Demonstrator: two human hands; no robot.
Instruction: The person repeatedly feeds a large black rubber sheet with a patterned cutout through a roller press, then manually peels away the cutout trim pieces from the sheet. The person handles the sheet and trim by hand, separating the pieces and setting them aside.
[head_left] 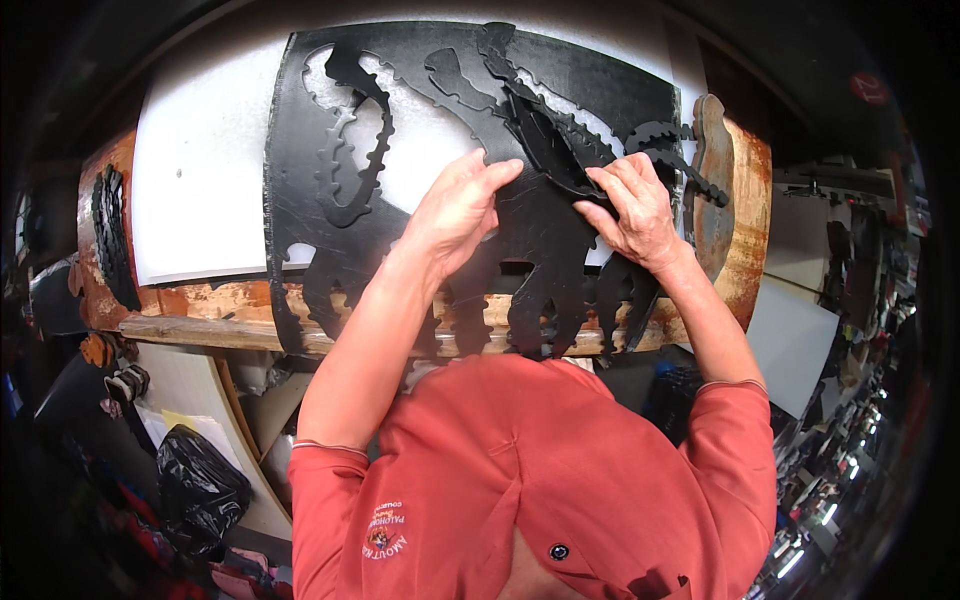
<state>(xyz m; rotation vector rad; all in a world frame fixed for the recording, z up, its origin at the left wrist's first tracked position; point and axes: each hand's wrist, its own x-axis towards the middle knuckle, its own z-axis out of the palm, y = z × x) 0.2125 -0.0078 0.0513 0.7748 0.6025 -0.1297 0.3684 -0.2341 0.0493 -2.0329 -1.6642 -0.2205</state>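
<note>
The nearer right hand (pixel 637 212) is pinching the near end of a toothed black strip (pixel 545 145) right of middle on the counter (pixel 220 298), its long axis slanting leftward toward the far edge, while the left hand (pixel 455 212) is resting curled over the black sheet (pixel 525 225), grip unclear!

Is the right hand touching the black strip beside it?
Touching. The head view shows the lower end of the black strip pinched in the fingers of the right hand.
</note>
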